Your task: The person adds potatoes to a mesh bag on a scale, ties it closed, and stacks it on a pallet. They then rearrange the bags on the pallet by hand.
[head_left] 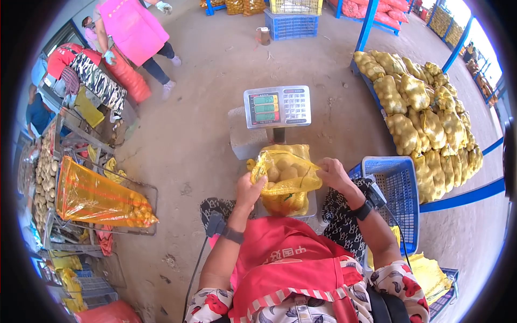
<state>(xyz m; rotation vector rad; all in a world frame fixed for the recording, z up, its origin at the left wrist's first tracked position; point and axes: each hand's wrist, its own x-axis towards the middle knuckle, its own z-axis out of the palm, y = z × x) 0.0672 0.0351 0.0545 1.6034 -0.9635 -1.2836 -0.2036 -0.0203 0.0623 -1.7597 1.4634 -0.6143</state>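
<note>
Your bag point(285, 188) is glossy plastic mesh — your apron point(293, 239), matt cloth. Farther off, the scale display point(277, 106) looks smooth and glossy, the crate point(411, 215) at right plastic — the floor point(199, 107) rough and matt.

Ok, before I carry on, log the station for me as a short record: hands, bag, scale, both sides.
Left hand: grips the left edge of the yellow mesh bag
Right hand: grips the bag's right edge
Bag contents: potatoes, by the look of them
Scale display: lit, beyond the bag; digits too small to read surely
Right side: blue crate, then stacked filled sacks
Left side: orange mesh bag, partly filled
</note>
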